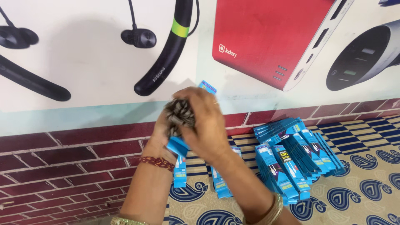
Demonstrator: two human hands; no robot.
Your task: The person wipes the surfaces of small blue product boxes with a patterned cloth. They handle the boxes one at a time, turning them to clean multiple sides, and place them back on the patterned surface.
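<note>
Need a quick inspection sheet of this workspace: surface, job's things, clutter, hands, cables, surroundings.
Surface: patterned mat, paisley and striped.
Job's things: blue box and a dark coiled cable bundle, both held up between the hands.
Clutter: pile of blue boxes on the mat at right; a few more blue boxes lying below the hands.
Hands: left hand behind the box, thread band on its wrist; right hand over the bundle, bangle on its wrist.
Cables: only the held bundle.
Surroundings: brick-pattern wall; poster of gadgets above.
</note>
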